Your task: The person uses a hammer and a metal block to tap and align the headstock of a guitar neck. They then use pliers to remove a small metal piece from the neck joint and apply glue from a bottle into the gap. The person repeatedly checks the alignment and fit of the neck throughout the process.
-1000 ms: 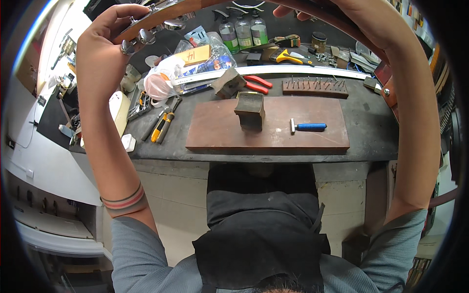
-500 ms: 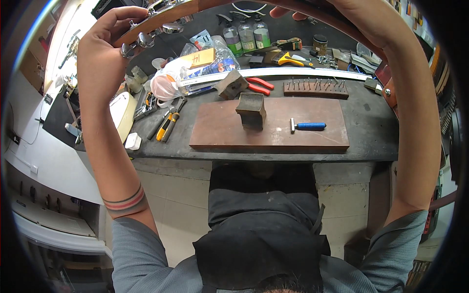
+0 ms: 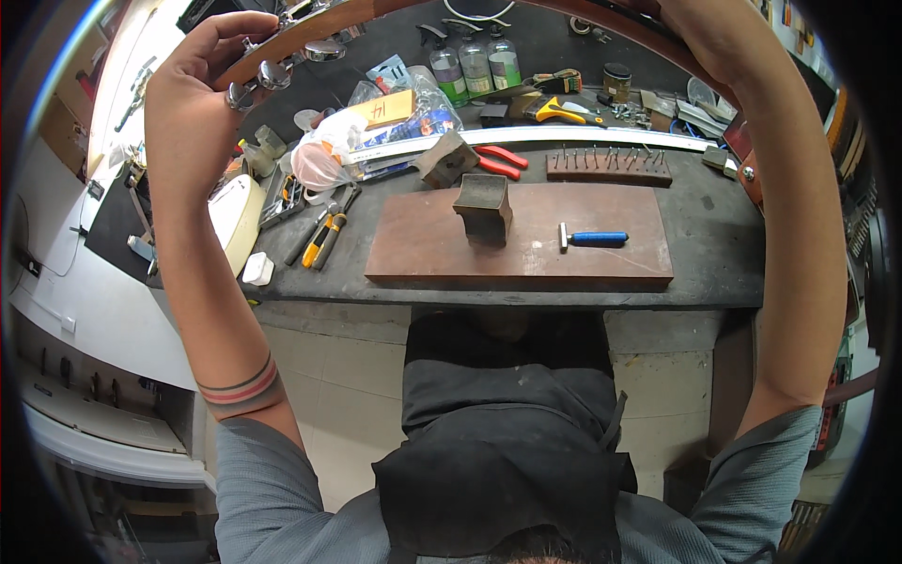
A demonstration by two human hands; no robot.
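Observation:
High at the upper left, my left hand (image 3: 193, 94) grips a wooden headstock (image 3: 305, 33) with chrome tuning pegs (image 3: 274, 75). Its fingers curl over the top. The long neck (image 3: 665, 39) arches along the top edge, partly out of frame. My right hand (image 3: 719, 47) holds the neck at the upper right, with its fingertips hidden. Below, a dark metal block (image 3: 482, 209) stands on a brown board (image 3: 404, 254), beside a small blue-handled tool (image 3: 597, 239).
The black workbench (image 3: 714, 263) holds cutters (image 3: 324, 235), red-handled pliers (image 3: 498, 162), a block with upright pins (image 3: 609, 169), a long white strip (image 3: 658, 142), plastic bags (image 3: 319, 160) and spray bottles (image 3: 474, 70). My apron and legs are below the bench edge.
Both hands stay raised with the instrument. The right fingers that showed past the neck earlier are now out of sight. The bench view has shifted slightly.

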